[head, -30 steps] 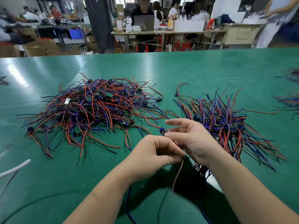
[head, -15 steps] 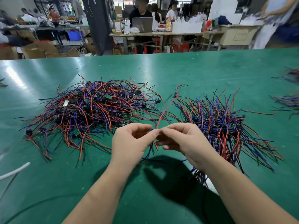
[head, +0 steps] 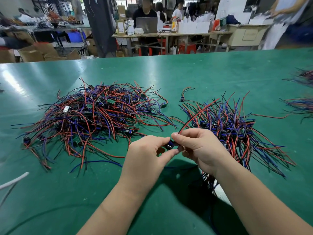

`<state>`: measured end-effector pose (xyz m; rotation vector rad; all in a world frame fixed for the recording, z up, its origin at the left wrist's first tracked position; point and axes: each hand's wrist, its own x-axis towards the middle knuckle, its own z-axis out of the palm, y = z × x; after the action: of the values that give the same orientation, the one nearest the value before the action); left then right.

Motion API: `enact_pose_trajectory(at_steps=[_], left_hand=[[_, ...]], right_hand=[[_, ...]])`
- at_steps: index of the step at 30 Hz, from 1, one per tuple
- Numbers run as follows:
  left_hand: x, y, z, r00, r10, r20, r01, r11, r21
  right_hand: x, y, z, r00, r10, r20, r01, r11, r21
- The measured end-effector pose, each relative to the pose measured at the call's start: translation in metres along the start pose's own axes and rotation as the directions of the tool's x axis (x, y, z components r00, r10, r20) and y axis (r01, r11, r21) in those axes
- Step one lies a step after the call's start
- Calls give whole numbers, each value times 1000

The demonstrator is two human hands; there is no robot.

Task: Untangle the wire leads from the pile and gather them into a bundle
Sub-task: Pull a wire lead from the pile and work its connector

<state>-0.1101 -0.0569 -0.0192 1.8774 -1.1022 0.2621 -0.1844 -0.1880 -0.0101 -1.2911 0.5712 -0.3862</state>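
Observation:
A tangled pile [head: 94, 119] of red, blue and black wire leads with small green boards lies on the green table, left of centre. To the right lies a combed bundle [head: 237, 129] of the same leads, wires fanned out. My left hand [head: 149, 155] and my right hand [head: 201, 150] meet in front of both, pinching one wire lead [head: 196, 116] between them. Its small dark component [head: 169, 145] sits between my fingertips. Its red and black wires arc up and to the right over the bundle.
More wire bunches [head: 303, 106] lie at the table's right edge. A white cable [head: 13, 181] crosses the near left. A single stray lead [head: 185, 94] lies between pile and bundle. Beyond the table's far edge are workbenches, boxes and several people.
My hands have lowered slightly and come tighter together on the lead's component. Its red and black wires now swing up and to the right across the bundle.

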Motion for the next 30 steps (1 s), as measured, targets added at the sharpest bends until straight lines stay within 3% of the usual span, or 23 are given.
enact_pose_trajectory(at_steps=[3, 9, 16, 19, 21, 23, 25, 27, 30], left_hand=[[1, 0, -1, 995, -92, 31, 93, 995, -43], [4, -3, -5, 973, -202, 111, 209, 976, -56], [6, -9, -11, 947, -281, 153, 298, 950, -97], [14, -10, -13, 900, -398, 178, 434, 854, -288], [16, -6, -13, 842, -477, 254, 531, 647, -546], [19, -1, -14, 775, -531, 344, 590, 411, -695], [18, 2, -12, 730, -555, 400, 619, 289, -730], [15, 4, -9, 714, -563, 417, 640, 281, -716], [11, 4, -4, 759, -563, 327, 625, 489, -609]], right_hand=[[1, -7, -5, 997, -35, -71, 35, 999, -2], [4, -34, -44, 940, -53, -336, 138, 963, 233], [9, -43, -68, 855, -129, -502, 380, 815, 438], [8, -42, -62, 913, -76, -400, 245, 888, 390], [10, -34, -49, 946, -97, -310, 178, 953, 244], [6, -25, -33, 953, -245, -179, 248, 969, -7], [0, -18, -21, 919, -391, 44, 390, 894, -222], [-6, -11, -8, 870, -421, 257, 479, 846, -234], [-9, -1, 7, 796, -525, 300, 598, 757, -264]])
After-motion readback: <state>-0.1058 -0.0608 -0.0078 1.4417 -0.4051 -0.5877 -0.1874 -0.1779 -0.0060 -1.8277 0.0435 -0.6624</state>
